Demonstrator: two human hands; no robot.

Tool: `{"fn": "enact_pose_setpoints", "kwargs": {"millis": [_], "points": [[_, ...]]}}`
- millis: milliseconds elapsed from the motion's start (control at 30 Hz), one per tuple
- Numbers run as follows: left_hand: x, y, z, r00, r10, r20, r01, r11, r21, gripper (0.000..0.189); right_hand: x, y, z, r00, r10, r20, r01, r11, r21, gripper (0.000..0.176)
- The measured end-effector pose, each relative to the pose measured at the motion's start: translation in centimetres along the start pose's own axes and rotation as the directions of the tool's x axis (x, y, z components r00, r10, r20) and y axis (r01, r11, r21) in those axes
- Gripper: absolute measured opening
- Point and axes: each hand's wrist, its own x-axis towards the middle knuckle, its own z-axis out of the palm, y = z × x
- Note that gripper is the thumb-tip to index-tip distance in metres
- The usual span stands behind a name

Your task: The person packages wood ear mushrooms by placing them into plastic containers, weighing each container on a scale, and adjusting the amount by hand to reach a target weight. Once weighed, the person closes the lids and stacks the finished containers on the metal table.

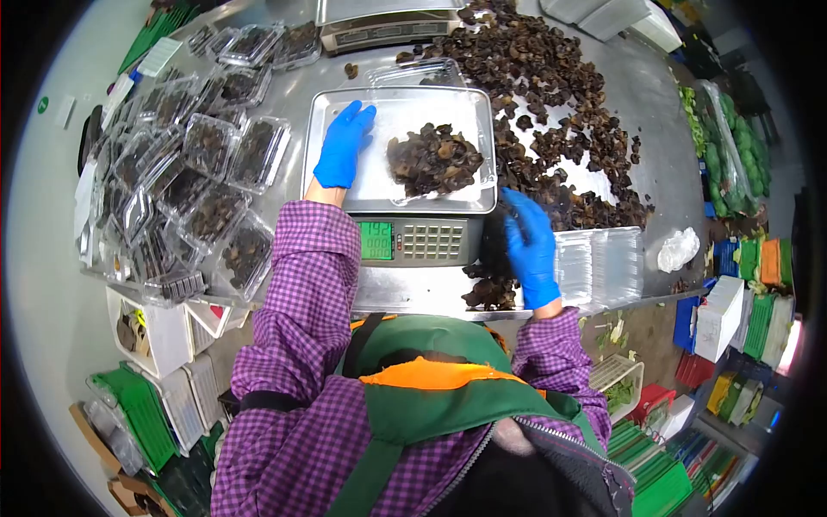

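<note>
My left hand (343, 148), in a blue glove, lies over the left side of the steel weighing tray (327, 200), fingers stretched out. To its right on the tray, a clear plastic box holds a heap of dark wood ear mushrooms (435, 161). Below the tray, the scale (435, 239) has a lit green display (376, 240). My right hand (532, 250), also blue-gloved, is just right of the scale with thumb and fingers apart. Dark, blurred mushrooms lie beside its thumb, and more mushrooms (489, 294) sit near the table's front edge.
Loose wood ears (551, 82) spread over the table's right side. Filled clear boxes (211, 142) pile up on the left. Nested empty plastic boxes (607, 263) stand right of my right hand, near a crumpled white bag (679, 250). A second scale (388, 33) stands at the back.
</note>
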Motion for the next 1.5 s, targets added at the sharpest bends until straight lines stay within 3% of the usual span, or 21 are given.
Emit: {"fn": "enact_pose_setpoints", "kwargs": {"millis": [133,233,367,433,500,533,567,600,633,700,733,833,967,1033,1200,1333,1400,1433,1500], "points": [[1.6,-0.3,0.9,0.998,-0.017,0.065,0.020,0.998,-0.055,0.052,3.1,-3.1,1.8,0.969,-0.216,0.120,0.222,0.974,-0.045,0.040],[1.0,0.6,1.7,0.999,0.044,0.025,-0.040,0.987,-0.154,0.048,3.4,-2.7,4.3,0.936,-0.239,0.260,0.302,0.922,-0.242,0.040],[-2.7,3.8,2.6,0.993,0.108,0.046,-0.093,0.962,-0.258,0.044,4.3,-3.7,5.0,0.931,-0.144,0.334,0.268,0.893,-0.361,0.043],[-4.5,3.8,1.8,0.953,0.209,0.221,-0.226,0.973,0.053,0.043,4.6,-4.4,4.1,0.928,-0.139,0.345,0.264,0.899,-0.348,0.040],[-5.9,2.9,1.7,0.958,0.147,0.247,-0.186,0.972,0.144,0.051,4.5,-4.6,2.2,0.942,-0.160,0.296,0.202,0.972,-0.117,0.039],[-7.1,2.1,1.7,0.951,0.247,0.187,-0.297,0.898,0.323,0.056,4.5,-4.8,1.0,0.953,-0.140,0.268,0.161,0.985,-0.059,0.038],[-8.0,1.2,1.6,0.924,0.353,0.147,-0.378,0.782,0.496,0.062,4.1,-4.6,0.1,0.974,-0.091,0.207,0.103,0.994,-0.047,0.035],[-8.3,-0.1,1.0,0.943,0.308,0.126,-0.328,0.790,0.519,0.071,4.0,-3.4,-0.4,0.983,0.075,0.169,-0.090,0.993,0.079,0.034],[-8.7,-1.1,0.8,0.944,0.304,0.126,-0.323,0.792,0.518,0.071,4.0,-2.2,-0.5,0.958,0.245,0.151,-0.273,0.939,0.208,0.032],[-9.6,-2.3,0.6,0.989,0.125,0.083,-0.150,0.852,0.501,0.076,4.6,-0.1,0.1,0.898,0.438,0.050,-0.416,0.803,0.427,0.033],[-10.2,-2.1,0.8,0.986,0.037,0.161,-0.094,0.926,0.366,0.077,5.8,1.5,0.5,0.763,0.599,0.245,-0.637,0.630,0.444,0.034],[-10.0,-1.6,0.2,0.973,-0.045,0.226,-0.004,0.978,0.211,0.073,6.8,1.8,1.9,0.740,0.587,0.329,-0.668,0.579,0.468,0.034],[-10.1,-0.8,0.9,0.973,-0.055,0.224,0.007,0.977,0.211,0.070,6.6,1.1,1.8,0.758,0.550,0.349,-0.647,0.575,0.501,0.034],[-9.8,-1.1,1.4,0.986,-0.079,0.148,0.040,0.968,0.247,0.071,6.3,1.8,2.8,0.787,0.524,0.327,-0.616,0.627,0.477,0.035],[-9.7,-2.5,1.3,0.993,-0.025,0.115,-0.003,0.971,0.238,0.073,6.3,3.4,5.4,0.740,0.608,0.286,-0.647,0.529,0.549,0.026],[-10.6,-1.4,1.5,0.992,0.007,0.129,-0.037,0.972,0.231,0.067,5.4,3.2,4.1,0.795,0.551,0.252,-0.583,0.581,0.568,0.029],[-11.0,-1.2,0.3,0.992,0.051,0.113,-0.082,0.953,0.292,0.064,3.9,1.4,1.4,0.872,0.468,0.142,-0.487,0.804,0.341,0.035],[-11.2,-1.1,-0.4,0.993,0.096,0.075,-0.116,0.930,0.349,0.061,2.8,1.3,0.1,0.869,0.476,0.135,-0.492,0.801,0.341,0.035],[-12.0,-0.5,-1.8,0.992,0.119,0.046,-0.128,0.941,0.314,0.052,-0.1,1.8,-3.3,0.884,0.465,-0.049,-0.447,0.872,0.201,0.041]]}}
